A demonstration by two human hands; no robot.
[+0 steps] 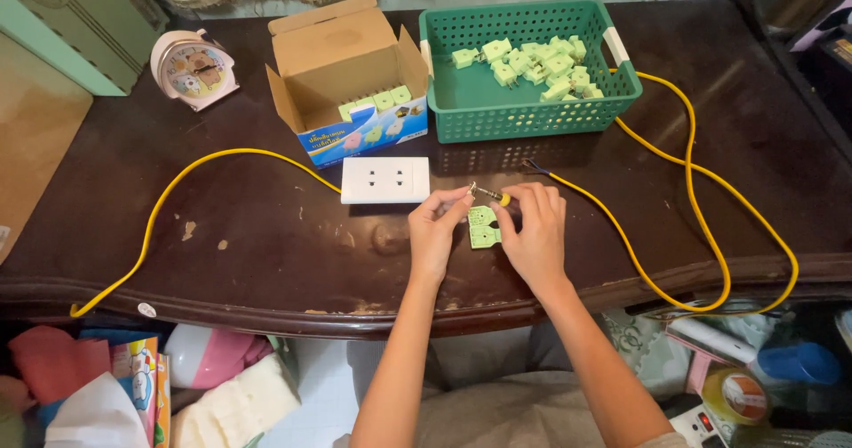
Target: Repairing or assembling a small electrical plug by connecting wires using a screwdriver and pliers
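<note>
Table (266, 253): dark worn wood, bearing everything within arm's reach.
Basket (461, 115): green, holding loose pale-green plugs at the far edge.
Socket plate (385, 180): white, on a yellow cable, left of the hands.
Left hand (437, 230): pinches the open plug (482, 228), steadying it.
Right hand (535, 230): closed around a small screwdriver (488, 194), tip just above the plug.

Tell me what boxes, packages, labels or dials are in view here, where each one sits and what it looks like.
Cardboard box: back of the table, left of the green basket, flaps open, brown inside, blue printed front, pale green plugs within.
Clock: back left of the table, round, pink, cartoon dial.
Sticker: table's front edge at left, small, white, round.
Colourful packet: under the table at left, upright, bright printing.
</note>
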